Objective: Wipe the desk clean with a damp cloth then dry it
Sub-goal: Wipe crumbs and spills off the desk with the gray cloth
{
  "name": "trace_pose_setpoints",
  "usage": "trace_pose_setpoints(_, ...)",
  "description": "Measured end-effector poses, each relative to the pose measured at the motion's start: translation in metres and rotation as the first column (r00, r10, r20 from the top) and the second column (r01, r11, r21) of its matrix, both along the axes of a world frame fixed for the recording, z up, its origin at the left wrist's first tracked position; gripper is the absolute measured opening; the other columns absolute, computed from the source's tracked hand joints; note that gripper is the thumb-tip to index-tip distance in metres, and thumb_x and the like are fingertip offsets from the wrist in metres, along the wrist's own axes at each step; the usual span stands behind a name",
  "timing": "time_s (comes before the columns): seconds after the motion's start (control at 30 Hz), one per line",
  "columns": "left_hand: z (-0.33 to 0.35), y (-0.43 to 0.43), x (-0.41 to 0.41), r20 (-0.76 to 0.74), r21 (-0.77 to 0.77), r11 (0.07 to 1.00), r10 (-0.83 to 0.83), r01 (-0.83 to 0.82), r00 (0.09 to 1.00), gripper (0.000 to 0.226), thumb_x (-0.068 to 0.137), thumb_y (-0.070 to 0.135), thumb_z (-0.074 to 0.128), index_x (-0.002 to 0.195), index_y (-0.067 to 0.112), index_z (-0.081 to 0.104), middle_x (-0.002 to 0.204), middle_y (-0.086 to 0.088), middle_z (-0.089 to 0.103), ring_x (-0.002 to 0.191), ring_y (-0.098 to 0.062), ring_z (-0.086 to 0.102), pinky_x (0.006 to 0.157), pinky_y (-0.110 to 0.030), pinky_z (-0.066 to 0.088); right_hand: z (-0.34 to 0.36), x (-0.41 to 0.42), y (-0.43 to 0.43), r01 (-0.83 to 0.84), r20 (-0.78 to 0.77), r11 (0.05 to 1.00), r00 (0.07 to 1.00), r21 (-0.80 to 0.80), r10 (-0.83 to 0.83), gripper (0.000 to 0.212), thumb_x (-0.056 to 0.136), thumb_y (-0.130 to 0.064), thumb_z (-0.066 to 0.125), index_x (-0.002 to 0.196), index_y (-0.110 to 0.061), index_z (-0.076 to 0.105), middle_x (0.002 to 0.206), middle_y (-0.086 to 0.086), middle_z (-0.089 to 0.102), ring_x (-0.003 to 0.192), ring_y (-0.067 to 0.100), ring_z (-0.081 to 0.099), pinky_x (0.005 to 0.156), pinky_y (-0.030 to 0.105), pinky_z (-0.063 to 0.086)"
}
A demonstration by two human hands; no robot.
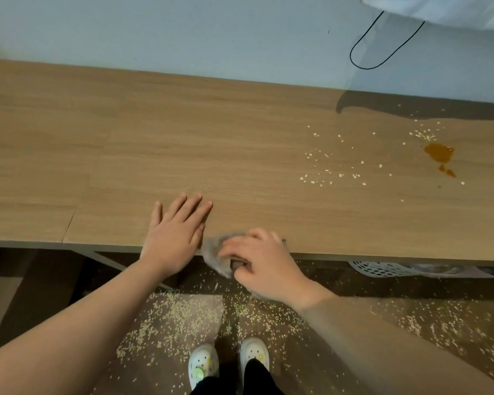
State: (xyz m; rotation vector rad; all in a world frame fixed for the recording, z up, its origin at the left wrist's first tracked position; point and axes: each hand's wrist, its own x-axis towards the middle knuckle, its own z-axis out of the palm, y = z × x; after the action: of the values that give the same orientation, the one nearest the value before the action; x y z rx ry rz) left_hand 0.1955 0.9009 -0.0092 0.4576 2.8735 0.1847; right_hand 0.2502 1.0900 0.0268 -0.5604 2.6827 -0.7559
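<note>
Left grip (176, 232): flat on the wood surface (154, 138), lower centre of frame, fingers straight, holding nothing. Right grip (264, 260): fingers curled round a grey cloth (216, 252) at the front edge of the surface, just right of the left grip; part of the cloth hangs over the edge.

Right side of surface: scattered oat flakes (325, 166) and an orange-brown spill (439, 153). More flakes on the floor (177, 315), bottom centre, around white shoes (203, 363).

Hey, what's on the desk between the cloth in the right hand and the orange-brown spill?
In the head view, mostly bare wood of the desk, then scattered oat flakes nearer the spill. The right hand grips the cloth.
</note>
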Motion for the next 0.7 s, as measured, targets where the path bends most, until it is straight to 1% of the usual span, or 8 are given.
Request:
trace_pose_setpoints(0.07, -0.003, 0.0, 0.0, -0.009, -0.021, 1.0, -0.007, 0.007, 1.0, 0.076, 0.074, 0.055, -0.017, 0.146, 0.037, -0.003, 0.156, 0.011, -0.001, 0.142, -0.015, -0.013, 0.113, -0.045, -0.008, 0.004, 0.0, 0.013, 0.058, 0.05, 0.997, 0.997, -0.057, -0.055, 0.03, 0.086, -0.02, 0.052, 0.109, -0.035, 0.063, 0.112, -0.017, 0.059, 0.104, 0.006, 0.038, 0.096, 0.033, 0.03)
trace_pose_setpoints(0.17, -0.004, 0.001, -0.002, -0.015, -0.063, 0.998, -0.018, 0.017, 1.0, 0.076, 0.073, 0.055, -0.02, 0.146, 0.037, -0.006, 0.156, 0.01, -0.005, 0.142, -0.019, -0.016, 0.113, -0.044, -0.009, -0.004, -0.024, 0.025, 0.475, -0.088, 0.879, 0.874, -0.049, -0.477, 0.036, 0.087, -0.02, 0.053, 0.119, -0.035, 0.057, 0.122, -0.014, 0.056, 0.112, 0.007, 0.038, 0.102, 0.037, 0.03)
trace_pose_setpoints(0.23, -0.003, 0.002, -0.001, -0.007, -0.058, 0.998, -0.025, 0.025, 1.0, 0.078, 0.074, 0.055, -0.018, 0.147, 0.036, -0.002, 0.157, 0.01, -0.003, 0.142, -0.02, -0.015, 0.113, -0.045, -0.008, -0.011, -0.024, 0.012, 0.472, -0.157, 0.873, 0.878, 0.12, -0.453, 0.044, 0.089, -0.027, 0.05, 0.132, -0.036, 0.046, 0.138, -0.016, 0.044, 0.123, 0.01, 0.032, 0.106, 0.036, 0.022)
trace_pose_setpoints(0.37, 0.004, 0.007, 0.0, -0.033, -0.025, 0.999, 0.02, -0.021, 0.999, 0.057, 0.094, 0.051, 0.012, 0.147, 0.031, 0.018, 0.155, 0.005, 0.014, 0.144, -0.023, 0.0, 0.114, -0.048, 0.001, -0.007, 0.007, 0.002, 0.191, -0.102, 0.975, 0.978, 0.112, -0.18, 0.039, 0.089, -0.03, 0.047, 0.128, -0.035, 0.051, 0.134, -0.019, 0.047, 0.121, 0.008, 0.034, 0.103, 0.033, 0.021)
trace_pose_setpoints(0.43, 0.009, 0.02, -0.003, -0.085, -0.01, 0.999, 0.052, -0.053, 0.995, 0.048, 0.097, 0.042, 0.028, 0.142, 0.026, 0.03, 0.15, -0.002, 0.027, 0.14, -0.025, 0.013, 0.113, -0.046, 0.009, -0.006, 0.001, 0.027, 0.365, -0.105, 0.918, 0.93, 0.156, -0.352, 0.04, 0.093, -0.028, 0.044, 0.132, -0.035, 0.045, 0.135, -0.02, 0.045, 0.12, 0.005, 0.033, 0.102, 0.03, 0.022)
trace_pose_setpoints(0.5, 0.01, 0.038, -0.009, -0.134, 0.027, 0.999, 0.051, -0.048, 0.99, 0.045, 0.096, 0.039, 0.033, 0.137, 0.021, 0.037, 0.145, -0.006, 0.034, 0.137, -0.025, 0.021, 0.112, -0.043, 0.013, -0.008, -0.008, 0.059, 0.647, -0.182, 0.736, 0.762, 0.199, -0.621, 0.044, 0.093, -0.029, 0.043, 0.137, -0.033, 0.039, 0.139, -0.014, 0.042, 0.123, 0.009, 0.033, 0.103, 0.033, 0.025)
trace_pose_setpoints(0.53, 0.01, 0.047, -0.013, -0.145, 0.042, 0.999, 0.036, -0.03, 0.989, 0.045, 0.096, 0.037, 0.034, 0.138, 0.02, 0.036, 0.146, -0.006, 0.033, 0.138, -0.025, 0.019, 0.113, -0.042, 0.011, -0.009, -0.009, 0.068, 0.69, -0.213, 0.687, 0.723, 0.226, -0.657, 0.047, 0.093, -0.03, 0.043, 0.139, -0.031, 0.036, 0.142, -0.012, 0.039, 0.125, 0.012, 0.032, 0.104, 0.036, 0.025)
trace_pose_setpoints(0.7, 0.007, 0.104, -0.047, -0.106, 0.07, 0.997, 0.026, -0.019, 0.994, 0.055, 0.098, 0.041, 0.023, 0.148, 0.019, 0.014, 0.157, -0.002, 0.006, 0.143, -0.022, -0.009, 0.116, -0.043, -0.002, -0.01, 0.003, 0.087, 0.399, -0.199, 0.846, 0.916, 0.354, -0.349, 0.051, 0.091, -0.036, 0.046, 0.14, -0.031, 0.036, 0.144, -0.012, 0.038, 0.132, 0.014, 0.03, 0.109, 0.038, 0.015)
